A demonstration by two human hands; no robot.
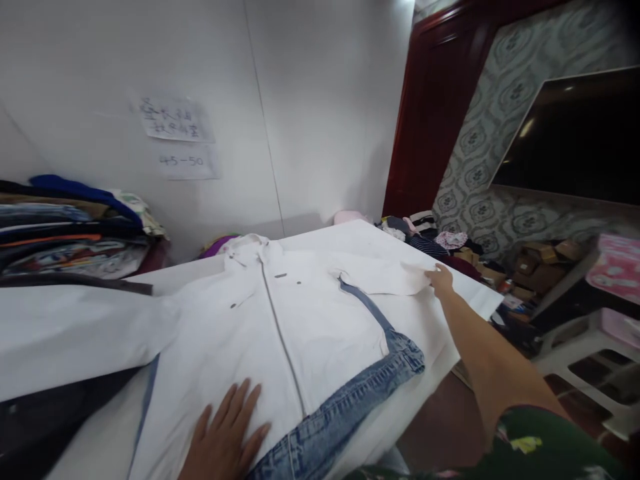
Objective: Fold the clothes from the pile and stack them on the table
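A white zip-front jacket (240, 313) lies spread out on a white table, its collar toward the wall and its dark zip running down the front. Blue denim (345, 393) shows from beneath its lower edge and along its right side; which garment it belongs to is unclear. My left hand (225, 433) rests on the lower front of the jacket, palm down with fingers spread. At the far right, my right hand (442, 281) pinches the end of the jacket's sleeve. The other sleeve (75, 333) stretches out to the left, over dark cloth (65, 420).
A pile of folded clothes (75, 227) stands at the left. More loose clothes (425, 240) and cardboard boxes (540, 267) lie beyond the table's right edge. A plastic stool (590, 353) is on the right. Paper notes (177, 123) hang on the wall.
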